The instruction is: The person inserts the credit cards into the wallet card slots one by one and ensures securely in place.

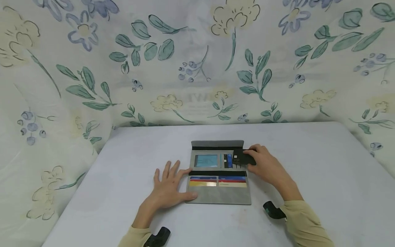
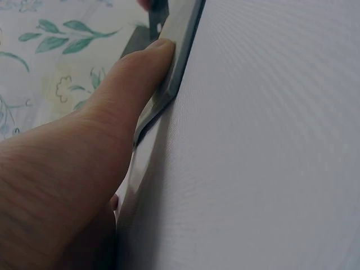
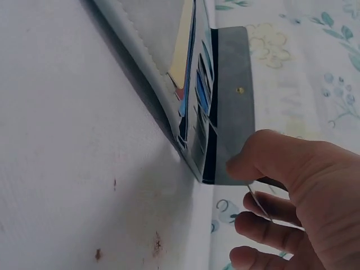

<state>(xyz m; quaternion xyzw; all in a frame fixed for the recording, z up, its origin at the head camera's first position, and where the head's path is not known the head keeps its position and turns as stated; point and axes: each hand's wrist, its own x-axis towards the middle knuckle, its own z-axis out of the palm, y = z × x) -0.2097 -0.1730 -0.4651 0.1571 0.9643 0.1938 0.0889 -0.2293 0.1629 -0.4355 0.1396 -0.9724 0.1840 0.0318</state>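
A grey wallet (image 1: 219, 197) lies unfolded, with a clear window on the left of its upper panel and card slots beside it. My left hand (image 1: 169, 190) is spread at the wallet's left side, index fingertip at the edge. Its thumb (image 2: 149, 62) rests on the lower left corner. Between the thumb and fingers of my right hand (image 1: 270, 168) is a black card (image 1: 242, 157) marked VIP, its left end over the right-hand slots. From the right wrist, this card shows nearly edge-on behind the thumb (image 3: 261, 154).
Striped blue, red and yellow cards (image 1: 202, 181) fill the two lower pockets. The wallet's flap (image 3: 233, 101) with a small snap stands at its far side. Everything lies on a white table (image 1: 139, 147), with flower-patterned cloth (image 1: 197, 89) behind and at the sides.
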